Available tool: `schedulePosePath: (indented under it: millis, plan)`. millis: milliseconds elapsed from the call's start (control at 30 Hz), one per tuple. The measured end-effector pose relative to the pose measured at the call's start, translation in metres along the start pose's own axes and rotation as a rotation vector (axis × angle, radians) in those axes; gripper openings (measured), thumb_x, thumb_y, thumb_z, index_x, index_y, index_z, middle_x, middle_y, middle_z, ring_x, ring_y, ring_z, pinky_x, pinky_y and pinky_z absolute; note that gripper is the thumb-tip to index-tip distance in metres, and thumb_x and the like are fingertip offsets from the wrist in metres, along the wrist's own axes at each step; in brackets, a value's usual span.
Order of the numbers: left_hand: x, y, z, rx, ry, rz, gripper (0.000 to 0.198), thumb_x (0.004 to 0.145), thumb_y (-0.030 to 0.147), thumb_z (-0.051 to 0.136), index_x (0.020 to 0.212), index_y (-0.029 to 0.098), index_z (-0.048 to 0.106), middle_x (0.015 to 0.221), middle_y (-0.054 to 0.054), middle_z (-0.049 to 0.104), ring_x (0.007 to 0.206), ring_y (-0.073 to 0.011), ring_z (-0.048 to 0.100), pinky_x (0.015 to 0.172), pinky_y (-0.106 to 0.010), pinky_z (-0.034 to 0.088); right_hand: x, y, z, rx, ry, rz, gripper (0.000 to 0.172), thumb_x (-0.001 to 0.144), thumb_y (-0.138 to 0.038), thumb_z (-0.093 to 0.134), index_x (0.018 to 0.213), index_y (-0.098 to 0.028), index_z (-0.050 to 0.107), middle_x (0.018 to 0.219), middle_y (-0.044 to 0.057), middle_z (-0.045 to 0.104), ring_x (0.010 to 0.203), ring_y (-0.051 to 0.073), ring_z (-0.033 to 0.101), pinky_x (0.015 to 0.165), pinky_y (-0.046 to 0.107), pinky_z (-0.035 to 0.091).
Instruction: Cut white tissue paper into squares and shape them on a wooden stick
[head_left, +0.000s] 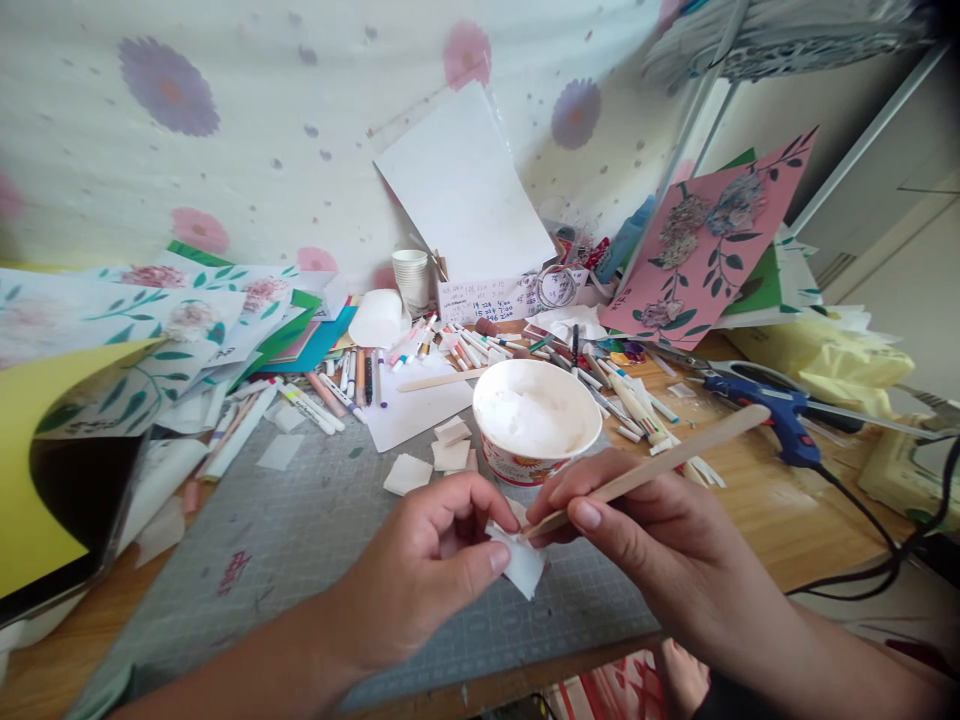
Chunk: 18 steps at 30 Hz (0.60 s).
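A small piece of white paper (521, 566) is pinched between the thumb and fingers of my left hand (431, 560), its lower corner hanging free. My right hand (652, 540) holds a flat wooden stick (675, 447) slantwise, with the lower tip against the paper near my left fingertips. Just beyond both hands stands a white paper tub (537, 420) with a white substance inside. Small white paper squares (407, 474) lie to the left of the tub on the grey cutting mat (322, 530).
Markers (330, 400) are scattered behind the tub. A blue glue gun (772, 415) with a black cable lies on the right. Decorated sheets (180, 330) pile up on the left, and a pink card (712, 240) leans at the back right. Stacked paper cups (411, 280) stand behind.
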<state>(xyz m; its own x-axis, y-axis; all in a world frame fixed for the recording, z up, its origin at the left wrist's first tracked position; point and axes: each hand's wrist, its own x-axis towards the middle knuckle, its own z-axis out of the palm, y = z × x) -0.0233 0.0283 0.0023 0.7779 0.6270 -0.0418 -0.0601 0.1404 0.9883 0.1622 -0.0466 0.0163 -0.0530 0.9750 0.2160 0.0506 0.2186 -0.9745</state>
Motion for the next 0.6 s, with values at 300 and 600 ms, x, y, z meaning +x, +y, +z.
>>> schedulePosePath:
  millis: [300,600]
  plan:
    - [0.0014,-0.0018,-0.0008,0.051,0.063,-0.013,0.009,0.082,0.024,0.063,0.077,0.018,0.06,0.07,0.003,0.062,0.066,-0.0102,0.054,0.06,-0.02,0.04,0.0021,-0.0004,0.0023,0.009,-0.014,-0.015,0.013,0.093,-0.024,0.054,0.092,-0.022,0.066,0.081,0.002,0.068,0.076,0.016,0.068,0.071,0.028,0.055]
    - [-0.0001,-0.0055,-0.0027,-0.039,0.029,-0.001,0.005,0.084,0.022,0.06,0.084,0.018,0.062,0.073,0.002,0.064,0.07,-0.011,0.057,0.064,-0.02,0.042,0.0022,-0.0009,0.0026,0.022,0.032,0.015,0.013,0.092,-0.028,0.055,0.091,-0.021,0.066,0.081,0.003,0.07,0.075,0.017,0.069,0.069,0.028,0.056]
